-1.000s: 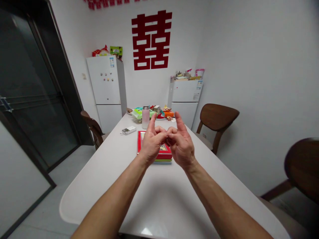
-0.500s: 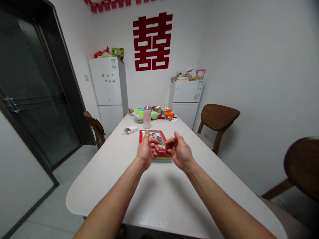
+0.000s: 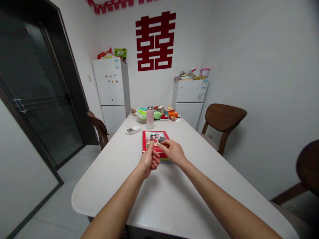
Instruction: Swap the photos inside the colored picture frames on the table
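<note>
Lying ahead: red photo frame [image 3: 156, 136], flat on the counter [image 3: 164, 196] atop a thin stack, its long axis running away from the person.
Nearer hand: about equal, with the left hand [image 3: 149, 160] at the near-left corner and the right hand [image 3: 173, 152] over the near-right edge.
Left grip: fingers curled in, thumb against forefinger, nothing seen in it.
Right grip: fingers loosely bent, tips over the frame. I cannot tell whether they touch it.

Worktop [image 3: 174, 199]: one. On it: one red photo frame [image 3: 156, 136], one pink bottle [image 3: 150, 118], one silver device [image 3: 133, 130]. Over it, two hands: left hand [image 3: 149, 161], right hand [image 3: 173, 152]. Past its far end, two white fridges: tall fridge [image 3: 112, 89], short fridge [image 3: 190, 99]. Around it, three brown chairs: left chair [image 3: 98, 124], right chair [image 3: 224, 118], near chair [image 3: 307, 166].
</note>
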{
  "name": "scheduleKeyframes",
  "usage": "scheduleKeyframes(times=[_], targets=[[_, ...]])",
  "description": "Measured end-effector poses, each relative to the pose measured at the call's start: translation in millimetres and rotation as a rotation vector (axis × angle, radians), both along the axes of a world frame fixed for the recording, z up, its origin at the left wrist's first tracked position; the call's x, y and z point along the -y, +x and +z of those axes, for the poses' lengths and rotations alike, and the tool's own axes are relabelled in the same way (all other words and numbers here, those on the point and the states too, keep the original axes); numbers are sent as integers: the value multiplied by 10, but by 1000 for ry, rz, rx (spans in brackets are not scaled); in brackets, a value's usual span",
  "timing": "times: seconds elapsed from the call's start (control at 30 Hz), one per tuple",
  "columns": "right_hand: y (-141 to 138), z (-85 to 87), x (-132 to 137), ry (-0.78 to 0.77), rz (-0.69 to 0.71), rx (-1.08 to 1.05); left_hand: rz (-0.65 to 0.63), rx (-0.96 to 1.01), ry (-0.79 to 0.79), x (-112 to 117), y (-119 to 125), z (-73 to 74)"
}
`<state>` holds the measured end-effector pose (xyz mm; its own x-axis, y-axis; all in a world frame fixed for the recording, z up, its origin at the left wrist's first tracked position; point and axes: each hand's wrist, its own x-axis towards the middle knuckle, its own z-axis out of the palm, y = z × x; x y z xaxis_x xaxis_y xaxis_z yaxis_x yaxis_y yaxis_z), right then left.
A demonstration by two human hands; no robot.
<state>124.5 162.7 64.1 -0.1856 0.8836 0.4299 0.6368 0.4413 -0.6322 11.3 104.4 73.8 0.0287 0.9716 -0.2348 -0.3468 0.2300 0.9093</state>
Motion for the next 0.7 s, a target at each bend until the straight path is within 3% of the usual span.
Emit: scheduleKeyframes(times=[0.1, 0.17, 0.23, 0.37, 0.5, 0.6, 0.63, 0.7], targets=[[24, -201, -58, 47, 35, 166, 34, 7, -90, -36, -55, -374], [15, -274, -21, 75, 54, 264, 71, 33, -99, -68, -56, -532], [-5, -306, 65, 95, 80, 334, 114, 67, -63, -101, -32, -601], [11, -300, 318, 105, 169, 388, 237, 104, 92, -77, 55, -588], [168, -220, 539, 57, 209, 51, 272, 23, 237, 214, 127, -504], [320, -121, 679, -155, 122, -358, 232, -116, 330, 573, 146, -371], [366, -88, 736, -242, 99, -487, 208, -217, 382, 693, 147, -319], [445, -36, 875, -385, 96, -719, 127, -603, 623, 905, 149, -230]])
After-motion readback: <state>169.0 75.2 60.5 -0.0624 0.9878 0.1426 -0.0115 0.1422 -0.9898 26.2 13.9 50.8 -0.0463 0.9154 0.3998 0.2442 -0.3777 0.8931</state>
